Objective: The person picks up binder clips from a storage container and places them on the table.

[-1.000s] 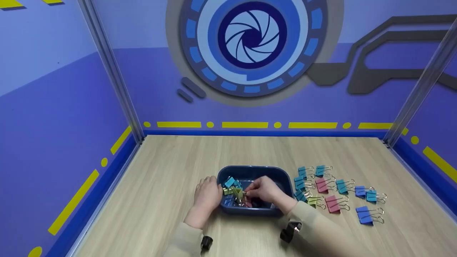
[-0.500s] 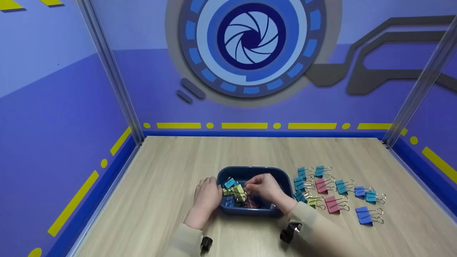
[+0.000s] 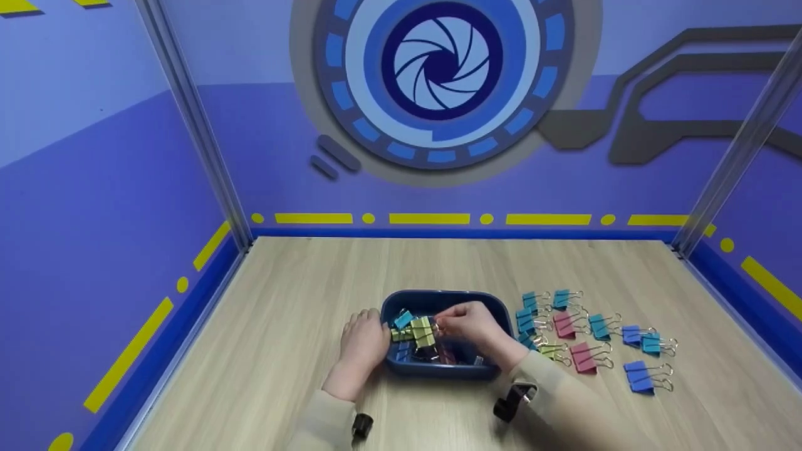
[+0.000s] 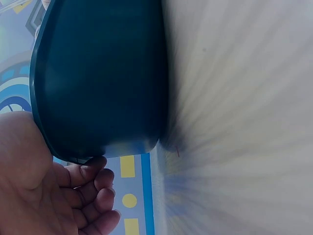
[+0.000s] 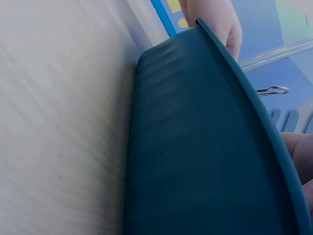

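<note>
My right hand (image 3: pixel 470 322) pinches the wire handle of a yellow-green binder clip (image 3: pixel 423 332) above the dark blue plastic box (image 3: pixel 448 371). Below it in the box's left half lie more binder clips, among them a teal one (image 3: pixel 403 319), a blue one (image 3: pixel 404 352) and a red one (image 3: pixel 446 352). At the left end of the box my left hand (image 3: pixel 365 338) holds the rim. In the left wrist view, its fingers (image 4: pixel 93 196) curl loosely beside the box's outer wall. The right wrist view mostly shows the box wall (image 5: pixel 195 137), with the right fingers partly hidden behind its rim.
Right of the box, several binder clips lie spread on the wooden table (image 3: pixel 301 282): teal ones (image 3: pixel 600 327), red ones (image 3: pixel 584 357), blue ones (image 3: pixel 639 377) and a yellow-green one (image 3: pixel 551 352). Printed panels (image 3: pixel 250 144) wall the table at the back and sides.
My right hand has risen slightly and moved right, lifting the yellow-green binder clip from among the others so its face now shows. The left hand stays at the box's left end.
</note>
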`<state>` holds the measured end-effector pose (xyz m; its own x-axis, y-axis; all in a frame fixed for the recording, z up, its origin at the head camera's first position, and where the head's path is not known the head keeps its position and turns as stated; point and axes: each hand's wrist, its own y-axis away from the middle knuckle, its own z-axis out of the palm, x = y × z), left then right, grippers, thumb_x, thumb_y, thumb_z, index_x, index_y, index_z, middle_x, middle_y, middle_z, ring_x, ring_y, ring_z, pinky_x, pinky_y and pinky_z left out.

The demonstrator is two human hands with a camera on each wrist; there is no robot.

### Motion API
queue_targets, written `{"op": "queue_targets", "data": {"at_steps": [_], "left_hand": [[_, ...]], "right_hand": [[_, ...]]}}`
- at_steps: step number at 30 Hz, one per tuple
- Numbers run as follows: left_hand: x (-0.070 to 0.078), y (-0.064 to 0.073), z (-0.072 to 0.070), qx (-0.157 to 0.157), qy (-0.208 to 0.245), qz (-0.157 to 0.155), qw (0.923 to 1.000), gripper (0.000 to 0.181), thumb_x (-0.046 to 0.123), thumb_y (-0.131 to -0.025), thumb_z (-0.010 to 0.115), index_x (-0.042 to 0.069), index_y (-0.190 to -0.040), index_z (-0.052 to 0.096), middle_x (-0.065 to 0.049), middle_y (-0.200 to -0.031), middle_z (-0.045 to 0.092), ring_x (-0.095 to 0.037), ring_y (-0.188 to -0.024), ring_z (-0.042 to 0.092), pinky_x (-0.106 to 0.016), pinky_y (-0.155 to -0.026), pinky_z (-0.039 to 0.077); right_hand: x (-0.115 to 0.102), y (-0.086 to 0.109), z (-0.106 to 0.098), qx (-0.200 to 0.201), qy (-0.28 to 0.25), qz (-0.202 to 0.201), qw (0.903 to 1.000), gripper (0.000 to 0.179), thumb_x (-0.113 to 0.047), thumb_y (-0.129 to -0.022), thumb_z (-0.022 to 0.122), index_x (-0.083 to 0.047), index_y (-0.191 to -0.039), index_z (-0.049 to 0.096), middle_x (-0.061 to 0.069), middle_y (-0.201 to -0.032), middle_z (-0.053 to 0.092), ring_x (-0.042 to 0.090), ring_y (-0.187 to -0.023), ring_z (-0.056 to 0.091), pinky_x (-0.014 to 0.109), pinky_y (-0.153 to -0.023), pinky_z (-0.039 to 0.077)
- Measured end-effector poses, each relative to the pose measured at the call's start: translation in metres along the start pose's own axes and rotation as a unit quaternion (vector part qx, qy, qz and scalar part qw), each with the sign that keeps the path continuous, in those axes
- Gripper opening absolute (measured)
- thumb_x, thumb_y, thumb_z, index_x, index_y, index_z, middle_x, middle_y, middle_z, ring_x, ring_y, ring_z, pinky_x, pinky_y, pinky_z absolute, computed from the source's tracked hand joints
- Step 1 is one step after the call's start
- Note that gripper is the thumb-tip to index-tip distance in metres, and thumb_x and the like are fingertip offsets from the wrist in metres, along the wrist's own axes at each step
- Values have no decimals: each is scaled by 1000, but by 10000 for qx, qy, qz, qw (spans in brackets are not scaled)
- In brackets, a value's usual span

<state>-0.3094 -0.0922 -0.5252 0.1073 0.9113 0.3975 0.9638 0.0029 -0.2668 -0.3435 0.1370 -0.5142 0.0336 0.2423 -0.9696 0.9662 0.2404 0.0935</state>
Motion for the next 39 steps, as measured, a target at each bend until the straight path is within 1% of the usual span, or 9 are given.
{"op": "queue_targets", "data": {"at_steps": [3, 6, 11, 15, 18, 22, 26, 33, 39], "left_hand": [[1, 0, -1, -14, 5, -17, 10000, 26, 20, -97, 61, -3, -110, 64, -20, -107, 68, -38, -103, 62, -51, -89, 49], [1, 0, -1, -32, 8, -35, 10000, 27, 20, -97, 61, -3, -111, 64, -20, -108, 68, -38, -105, 62, -51, -90, 49], [3, 0, -2, -93, -15, -63, 9999, 28, 20, -98, 61, -3, -111, 65, -20, -109, 68, -38, -105, 62, -51, -91, 49], [3, 0, -3, -105, 35, -94, 9999, 28, 20, -98, 60, -4, -113, 65, -21, -109, 68, -38, -107, 62, -51, -92, 49], [3, -1, -3, -79, 42, -95, 9999, 28, 19, -98, 61, -4, -113, 65, -21, -109, 68, -39, -106, 62, -51, -91, 49], [3, -1, -2, -102, 53, -152, 9998, 29, 19, -97, 61, -4, -114, 65, -20, -110, 68, -38, -106, 62, -51, -91, 49], [3, -1, -2, -140, 85, -206, 9997, 29, 20, -97, 61, -4, -113, 65, -21, -110, 68, -38, -106, 62, -51, -91, 49], [3, 0, -3, -161, 102, -196, 9996, 29, 20, -97, 61, -4, -113, 65, -21, -110, 68, -38, -107, 62, -51, -91, 49], [4, 0, -4, -127, 50, -182, 9997, 29, 20, -98, 61, -4, -114, 65, -20, -110, 68, -37, -106, 62, -51, -91, 49]], "right_hand": [[-2, 0, -5, -39, -53, 10, 10000, 19, -3, -93, 66, 9, -104, 75, 15, -93, 78, 13, -78, 75, 37, -81, 62], [-4, 1, -11, -116, -261, 7, 9996, 20, -1, -94, 64, 12, -107, 73, 17, -95, 78, 14, -78, 76, 38, -82, 62], [-9, 3, -23, -247, -604, 53, 9979, 23, 1, -96, 62, 16, -111, 69, 11, -92, 78, 13, -79, 76, 35, -84, 62], [-14, 5, -34, -316, -975, 41, 9947, 23, 2, -96, 61, 18, -112, 66, 5, -89, 76, 12, -79, 75, 30, -83, 61], [-18, 7, -43, -269, -1217, 20, 9922, 24, 3, -96, 61, 20, -112, 64, 3, -86, 75, 11, -78, 74, 25, -80, 61], [-23, 9, -56, 25, -1153, 89, 9933, 25, 0, -96, 61, 18, -114, 63, 2, -85, 75, 10, -79, 74, 23, -78, 60], [-27, 10, -72, 276, -1065, 153, 9938, 23, -1, -98, 62, 15, -114, 64, 3, -89, 74, 11, -82, 74, 23, -80, 60], [-26, 13, -107, 308, -1419, -3, 9894, 23, 1, -98, 60, 16, -116, 62, 4, -93, 73, 11, -86, 74, 23, -86, 59], [-20, 16, -145, 447, -1446, -98, 9884, 21, -2, -100, 60, 12, -115, 63, 0, -91, 73, 6, -85, 74, 21, -85, 58]]}}
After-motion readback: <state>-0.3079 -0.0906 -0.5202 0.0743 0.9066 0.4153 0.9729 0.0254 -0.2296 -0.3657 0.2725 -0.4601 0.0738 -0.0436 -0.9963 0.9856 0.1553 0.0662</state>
